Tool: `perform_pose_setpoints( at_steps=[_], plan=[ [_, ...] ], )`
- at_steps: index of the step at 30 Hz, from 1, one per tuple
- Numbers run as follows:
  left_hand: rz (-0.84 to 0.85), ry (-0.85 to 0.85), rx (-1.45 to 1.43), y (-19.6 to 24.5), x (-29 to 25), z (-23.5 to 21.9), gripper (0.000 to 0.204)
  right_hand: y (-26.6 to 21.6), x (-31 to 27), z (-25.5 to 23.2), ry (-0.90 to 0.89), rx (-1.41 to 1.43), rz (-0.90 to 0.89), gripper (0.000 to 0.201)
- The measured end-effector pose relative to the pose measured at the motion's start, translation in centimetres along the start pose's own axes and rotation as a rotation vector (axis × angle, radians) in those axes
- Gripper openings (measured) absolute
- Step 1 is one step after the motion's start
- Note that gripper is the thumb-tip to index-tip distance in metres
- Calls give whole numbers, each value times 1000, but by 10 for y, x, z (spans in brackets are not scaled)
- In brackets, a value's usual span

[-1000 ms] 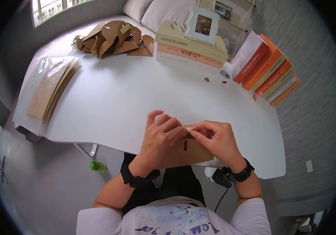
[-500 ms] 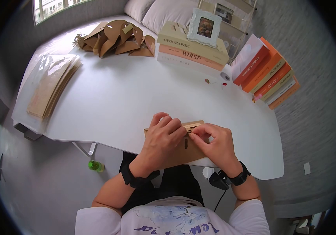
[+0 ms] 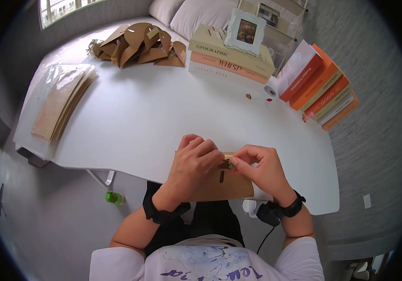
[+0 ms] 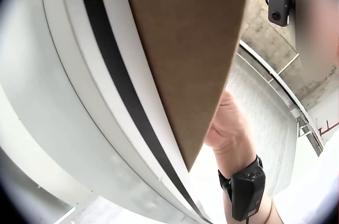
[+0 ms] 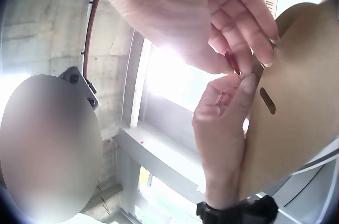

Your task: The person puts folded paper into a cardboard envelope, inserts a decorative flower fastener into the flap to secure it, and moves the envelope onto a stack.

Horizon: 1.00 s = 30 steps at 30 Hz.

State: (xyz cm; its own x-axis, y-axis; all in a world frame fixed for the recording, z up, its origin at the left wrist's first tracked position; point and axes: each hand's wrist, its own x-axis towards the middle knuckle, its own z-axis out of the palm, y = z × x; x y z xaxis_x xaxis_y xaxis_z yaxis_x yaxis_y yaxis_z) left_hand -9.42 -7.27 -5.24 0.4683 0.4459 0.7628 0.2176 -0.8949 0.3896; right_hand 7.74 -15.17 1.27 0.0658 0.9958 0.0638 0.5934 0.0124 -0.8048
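A brown kraft paper box [image 3: 219, 188] with an oblong slot lies at the table's front edge, overhanging it. My left hand [image 3: 193, 161] grips the box's upper edge with bent fingers. Just beside it, my right hand [image 3: 262, 167] pinches a small red and green piece [image 3: 232, 166] between thumb and forefinger, close over the slot side. From the right wrist, the piece shows as a red sliver [image 5: 232, 62] near both hands' fingertips. The left wrist view has the flat brown side of the box [image 4: 190, 49] covering the left fingers.
Folded brown card shapes [image 3: 140, 47] lie at the back left, with bagged kraft sheets [image 3: 62, 105] nearer. Stacked books [image 3: 229, 58] carry a picture frame [image 3: 246, 33]. More books [image 3: 320, 84] stand at right, near small charms [image 3: 248, 96]. A green bottle [image 3: 114, 198] is on the floor.
The box tipped up a little, then came back down. My right hand shifted slightly down and back, and the red and green piece now shows between its fingers. My left hand barely moved.
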Motion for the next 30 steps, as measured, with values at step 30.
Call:
perform_pose_setpoints(
  at_steps=[30],
  plan=[
    [-49, -18, -62, -2, 4, -5, 12, 5, 15, -9, -83, -229, -406, 14]
  ],
)
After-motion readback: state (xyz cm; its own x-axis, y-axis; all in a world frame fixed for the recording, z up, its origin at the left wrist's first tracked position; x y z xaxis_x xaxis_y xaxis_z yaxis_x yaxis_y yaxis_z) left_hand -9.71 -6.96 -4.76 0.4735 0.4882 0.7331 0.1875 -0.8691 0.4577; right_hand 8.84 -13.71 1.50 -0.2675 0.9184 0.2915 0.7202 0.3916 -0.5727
